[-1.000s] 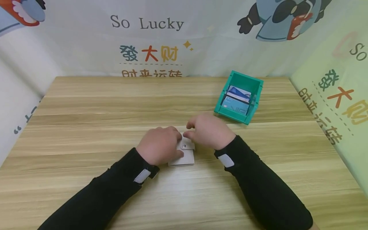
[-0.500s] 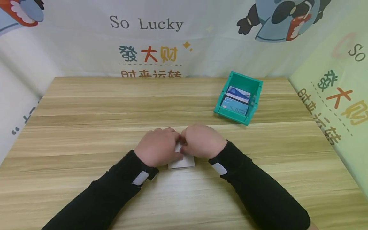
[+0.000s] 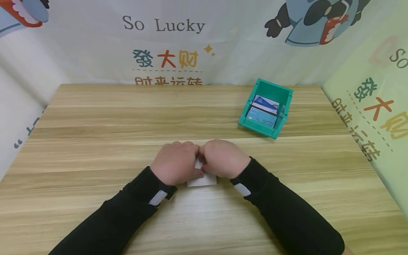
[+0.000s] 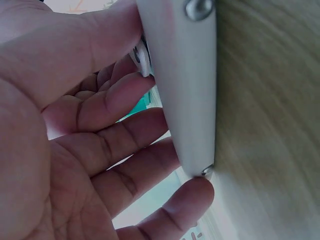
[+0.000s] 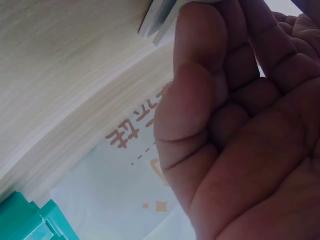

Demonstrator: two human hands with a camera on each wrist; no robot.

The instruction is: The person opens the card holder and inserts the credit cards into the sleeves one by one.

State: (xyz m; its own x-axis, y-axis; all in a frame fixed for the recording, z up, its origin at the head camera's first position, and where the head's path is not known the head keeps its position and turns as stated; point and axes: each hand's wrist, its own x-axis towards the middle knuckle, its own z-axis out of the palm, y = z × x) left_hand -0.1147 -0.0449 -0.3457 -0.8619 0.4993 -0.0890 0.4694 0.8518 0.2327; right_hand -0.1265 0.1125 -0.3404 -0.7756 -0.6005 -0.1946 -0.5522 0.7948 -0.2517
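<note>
A small white card holder point(image 3: 202, 181) lies on the table, mostly hidden under both hands in the head view. My left hand point(image 3: 174, 162) holds it from the left, with the thumb on its near part and the other fingers along its edge. The left wrist view shows its pale side point(image 4: 187, 95) and a round metal stud point(image 4: 199, 8). From the right, my right hand point(image 3: 225, 159) has its fingers curled at the top of the holder, pinching the flap that the left wrist view shows raised, a small tab point(image 4: 142, 59). Both hands' fingertips nearly meet.
Behind and to the right stands a green open box point(image 3: 282, 124) with several cards point(image 3: 262, 116) upright in it. A printed white cloth point(image 3: 229, 63) rises along the table's back edge, and another point(image 3: 366, 117) borders the right side. The wooden table point(image 3: 105, 141) spreads around the hands.
My right hand has moved down and left onto the card holder's flap, its fingers now curled there. The left hand stays at the holder's left side. The green box has not moved.
</note>
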